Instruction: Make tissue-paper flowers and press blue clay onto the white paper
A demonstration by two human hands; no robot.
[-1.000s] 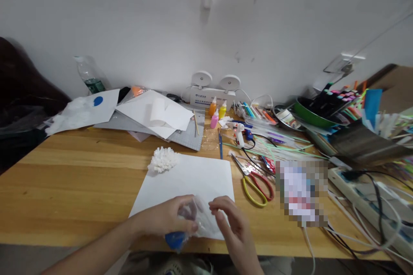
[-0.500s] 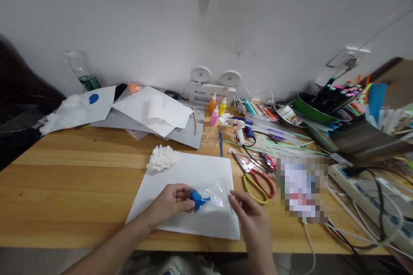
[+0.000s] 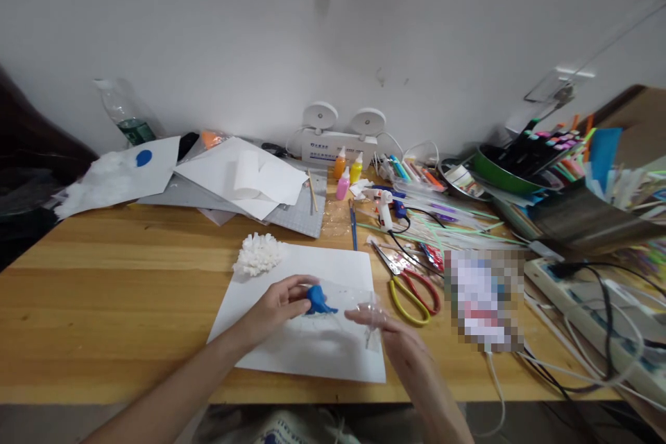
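My left hand (image 3: pixel 278 304) pinches a lump of blue clay (image 3: pixel 316 300) above a white paper sheet (image 3: pixel 306 343) on the wooden table (image 3: pixel 114 291). From the clay a clear plastic wrapper (image 3: pixel 347 300) stretches to the right. My right hand (image 3: pixel 388 326) holds the wrapper's far end in its fingertips. A white frilly clay piece (image 3: pixel 259 255) rests at the sheet's upper left corner.
Scissors with red and yellow handles (image 3: pixel 408 288) lie right of the sheet, beside a blurred package (image 3: pixel 483 300). Behind are a glue gun (image 3: pixel 385 211), small paint bottles (image 3: pixel 346 173), a cutting mat with papers (image 3: pixel 250 187), a water bottle (image 3: pixel 127 118), straws, markers and cables (image 3: pixel 587 333).
Both hands rose from the table's near edge onto the sheet. The blue clay came out of the wrapper, and my right hand drew the wrapper off to the right.
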